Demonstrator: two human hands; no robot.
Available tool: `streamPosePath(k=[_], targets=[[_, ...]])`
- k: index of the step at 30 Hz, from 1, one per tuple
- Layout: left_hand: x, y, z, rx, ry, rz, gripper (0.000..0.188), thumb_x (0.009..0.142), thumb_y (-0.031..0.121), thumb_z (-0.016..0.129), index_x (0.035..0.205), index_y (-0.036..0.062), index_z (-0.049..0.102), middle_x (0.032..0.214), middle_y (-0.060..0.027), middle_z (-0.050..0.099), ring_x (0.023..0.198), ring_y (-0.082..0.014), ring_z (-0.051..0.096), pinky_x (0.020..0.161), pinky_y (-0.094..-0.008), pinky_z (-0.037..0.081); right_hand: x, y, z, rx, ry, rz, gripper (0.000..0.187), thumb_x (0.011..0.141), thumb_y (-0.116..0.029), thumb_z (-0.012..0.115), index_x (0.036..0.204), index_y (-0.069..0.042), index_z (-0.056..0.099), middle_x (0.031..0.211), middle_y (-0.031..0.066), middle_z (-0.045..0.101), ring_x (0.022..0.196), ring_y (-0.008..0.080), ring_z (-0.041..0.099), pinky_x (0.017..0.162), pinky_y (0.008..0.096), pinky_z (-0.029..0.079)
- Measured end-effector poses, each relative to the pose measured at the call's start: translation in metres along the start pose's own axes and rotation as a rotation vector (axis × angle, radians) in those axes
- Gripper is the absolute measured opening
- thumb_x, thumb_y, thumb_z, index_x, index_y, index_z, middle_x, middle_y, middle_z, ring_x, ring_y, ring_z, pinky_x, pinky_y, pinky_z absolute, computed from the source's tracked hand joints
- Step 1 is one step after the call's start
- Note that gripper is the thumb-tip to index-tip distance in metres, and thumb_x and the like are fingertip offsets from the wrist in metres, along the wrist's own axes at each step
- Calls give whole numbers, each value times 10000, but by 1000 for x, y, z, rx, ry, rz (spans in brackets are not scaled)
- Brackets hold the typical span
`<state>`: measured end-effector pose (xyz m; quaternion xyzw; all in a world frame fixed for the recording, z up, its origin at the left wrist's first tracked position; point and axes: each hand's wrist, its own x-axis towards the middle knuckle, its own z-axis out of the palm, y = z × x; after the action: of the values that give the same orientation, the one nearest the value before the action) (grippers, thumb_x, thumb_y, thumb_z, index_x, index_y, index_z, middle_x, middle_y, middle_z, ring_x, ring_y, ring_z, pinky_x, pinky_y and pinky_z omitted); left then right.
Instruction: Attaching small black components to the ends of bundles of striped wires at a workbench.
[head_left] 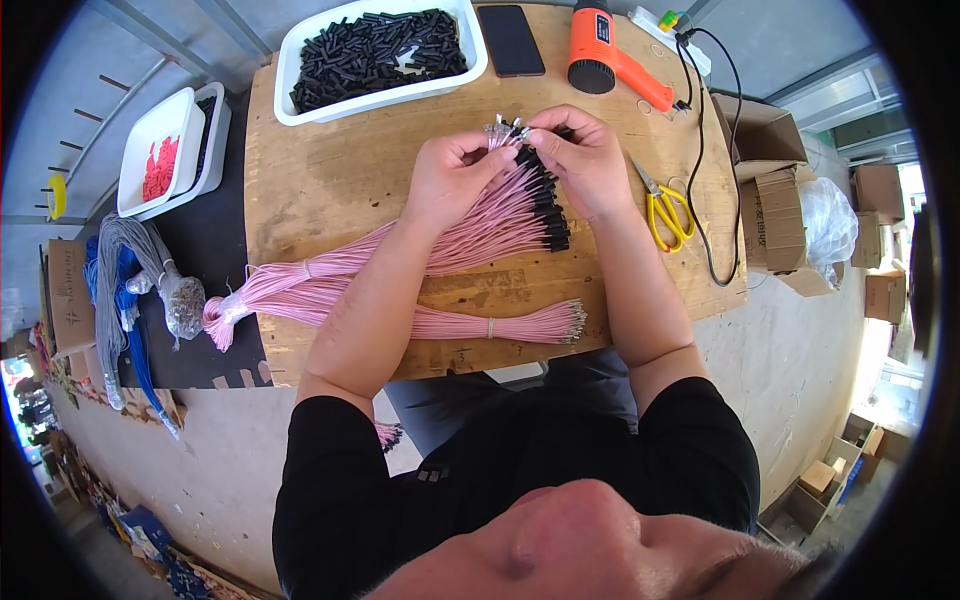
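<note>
A large bundle of pink wires (470, 225) fans out over the wooden table, many of its ends covered by black sleeves. At the far side of the fan, my left hand (455, 180) pinches pink wires near their metal tips. Beside it, my right hand (582, 165) closes thumb and finger on the tip of a wire, almost touching the left fingertips. Whether a sleeve sits between the fingers is too small to tell. Nearer to me lies a tied bundle of pink wires (450, 323) with bare metal ends.
A white tray (284, 85) of black sleeves stands at the back, beside a phone (511, 42). An orange heat gun (594, 50) and yellow-handled scissors (668, 217) lie right, near a black cable (737, 150). Left are a tub (130, 170) of red pieces and grey wires (122, 260).
</note>
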<state>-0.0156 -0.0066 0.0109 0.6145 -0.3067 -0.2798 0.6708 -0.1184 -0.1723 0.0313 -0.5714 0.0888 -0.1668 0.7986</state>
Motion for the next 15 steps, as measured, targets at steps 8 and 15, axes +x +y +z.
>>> streamPosePath(k=[8, 15], targets=[[2, 0, 1, -118, 2, -13, 108, 929, 20, 670, 1022, -33, 687, 850, -35, 691, 719, -66, 634, 649, -215, 527, -1, -1, 2, 2, 15, 10, 115, 913, -2, 683, 1026, -3, 668, 807, -16, 612, 635, 23, 451, 539, 171, 329], [0, 5, 3, -154, -25, -38, 66, 922, -3, 651, 985, -23, 653, 828, -26, 677, 709, -65, 628, 642, -206, 517, -1, 0, 2, 5, -3, 28, 151, 913, -15, 688, 1061, 0, 662, 832, -4, 627, 640, 29, 448, 546, 181, 334]])
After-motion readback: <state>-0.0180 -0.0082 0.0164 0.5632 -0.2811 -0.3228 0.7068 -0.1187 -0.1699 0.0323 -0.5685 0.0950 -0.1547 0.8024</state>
